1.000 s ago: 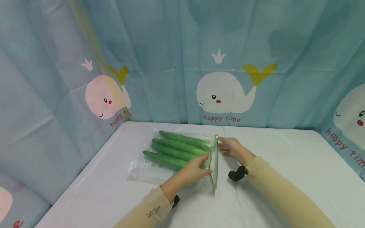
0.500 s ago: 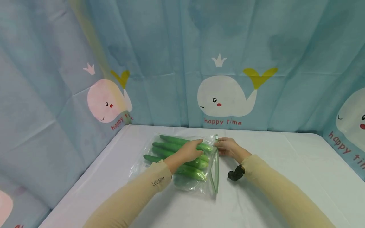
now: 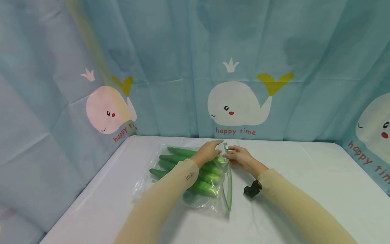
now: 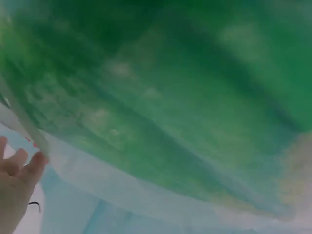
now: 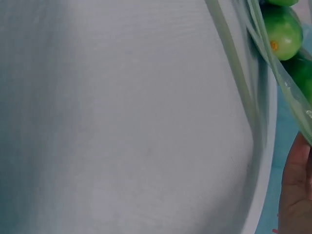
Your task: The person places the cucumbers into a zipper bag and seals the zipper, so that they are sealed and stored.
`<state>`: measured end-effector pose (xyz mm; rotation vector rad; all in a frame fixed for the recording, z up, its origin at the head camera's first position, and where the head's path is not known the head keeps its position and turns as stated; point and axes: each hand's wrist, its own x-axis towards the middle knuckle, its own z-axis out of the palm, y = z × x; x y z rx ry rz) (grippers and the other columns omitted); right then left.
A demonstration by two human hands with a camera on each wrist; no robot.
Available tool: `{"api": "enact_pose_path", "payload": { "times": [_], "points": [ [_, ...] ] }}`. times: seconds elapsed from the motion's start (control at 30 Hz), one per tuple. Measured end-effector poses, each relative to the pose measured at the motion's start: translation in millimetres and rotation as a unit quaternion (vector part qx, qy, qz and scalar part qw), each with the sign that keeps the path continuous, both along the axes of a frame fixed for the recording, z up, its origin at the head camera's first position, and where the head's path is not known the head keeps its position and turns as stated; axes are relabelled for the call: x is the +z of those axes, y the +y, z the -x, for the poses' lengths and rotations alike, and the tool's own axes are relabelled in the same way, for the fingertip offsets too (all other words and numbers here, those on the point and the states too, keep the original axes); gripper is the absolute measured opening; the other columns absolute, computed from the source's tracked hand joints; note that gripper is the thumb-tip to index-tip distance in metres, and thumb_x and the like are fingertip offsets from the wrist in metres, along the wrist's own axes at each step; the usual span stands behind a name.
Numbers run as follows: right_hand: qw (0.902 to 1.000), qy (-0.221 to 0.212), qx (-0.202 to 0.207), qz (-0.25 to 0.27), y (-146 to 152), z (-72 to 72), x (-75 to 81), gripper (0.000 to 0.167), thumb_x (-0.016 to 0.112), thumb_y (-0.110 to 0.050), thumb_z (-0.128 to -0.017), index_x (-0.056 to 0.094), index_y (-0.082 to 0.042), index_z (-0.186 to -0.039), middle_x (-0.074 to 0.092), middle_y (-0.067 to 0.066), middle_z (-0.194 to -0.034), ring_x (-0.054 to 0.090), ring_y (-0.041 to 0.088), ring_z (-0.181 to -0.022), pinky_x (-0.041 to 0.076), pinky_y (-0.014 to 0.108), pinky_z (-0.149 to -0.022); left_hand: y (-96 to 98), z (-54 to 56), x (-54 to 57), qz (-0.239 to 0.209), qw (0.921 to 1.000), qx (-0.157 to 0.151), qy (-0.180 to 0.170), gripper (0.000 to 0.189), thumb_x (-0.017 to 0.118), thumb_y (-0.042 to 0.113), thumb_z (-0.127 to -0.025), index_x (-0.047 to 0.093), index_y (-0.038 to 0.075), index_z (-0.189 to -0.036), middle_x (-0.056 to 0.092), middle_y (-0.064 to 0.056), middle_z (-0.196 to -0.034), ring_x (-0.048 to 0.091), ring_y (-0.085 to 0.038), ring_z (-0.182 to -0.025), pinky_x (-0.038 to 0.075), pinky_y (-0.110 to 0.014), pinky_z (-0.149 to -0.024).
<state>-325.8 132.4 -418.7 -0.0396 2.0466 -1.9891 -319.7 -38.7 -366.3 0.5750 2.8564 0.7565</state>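
Several green cucumbers (image 3: 203, 188) lie side by side inside a clear zip bag (image 3: 198, 202), whose green-edged mouth faces right. My left hand (image 3: 208, 151) reaches over the bag to its far right corner, index finger extended and thumb apart. My right hand (image 3: 241, 158) pinches the zip edge near that same corner, just below a small white slider (image 3: 226, 147). The zip strips (image 3: 230, 193) bow apart toward the near end. The left wrist view is filled with blurred cucumbers (image 4: 146, 107). In the right wrist view, cucumber ends (image 5: 282, 39) show behind the zip edges.
The bag lies on a white-covered table (image 3: 292, 169). A blue curtain (image 3: 170, 112) with printed whales hangs behind it and along the left side. Black wrist cameras, one visible at the right wrist (image 3: 253, 189), sit close above the table.
My left hand has moved from the near part of the bag's mouth away to its far corner. My right hand has moved slightly left, and its fingers now pinch the zip edge.
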Motion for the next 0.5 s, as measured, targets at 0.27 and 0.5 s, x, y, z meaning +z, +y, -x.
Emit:
{"api": "enact_pose_path", "payload": {
  "times": [0.27, 0.5],
  "points": [
    [0.9996, 0.007, 0.012, -0.023, -1, -2.5, 4.0, 0.044, 0.056, -0.016, -0.1, 0.045, 0.006, -0.138, 0.068, 0.006, -0.104, 0.066, 0.013, -0.085, 0.055, 0.031, -0.074, -3.9, 18.0, -6.2, -0.112, 0.9934, 0.014, -0.022, 0.037, 0.06, 0.012, -0.098, 0.059, 0.007, -0.134, 0.063, -0.013, -0.124, 0.057, -0.027, -0.116, 0.051, -0.036, -0.09],
    [0.9974, 0.028, 0.002, -0.066, -3, -1.1, 8.7, 0.038, 0.054, -0.027, -0.101, 0.059, 0.003, -0.125, 0.067, 0.003, -0.096, 0.066, 0.015, -0.083, 0.057, 0.036, -0.075, -4.5, 23.0, -7.4, -0.157, 0.9863, 0.034, -0.036, 0.025, 0.061, 0.016, -0.098, 0.07, 0.005, -0.118, 0.066, -0.009, -0.116, 0.06, -0.026, -0.109, 0.051, -0.037, -0.09]
  ]
}}
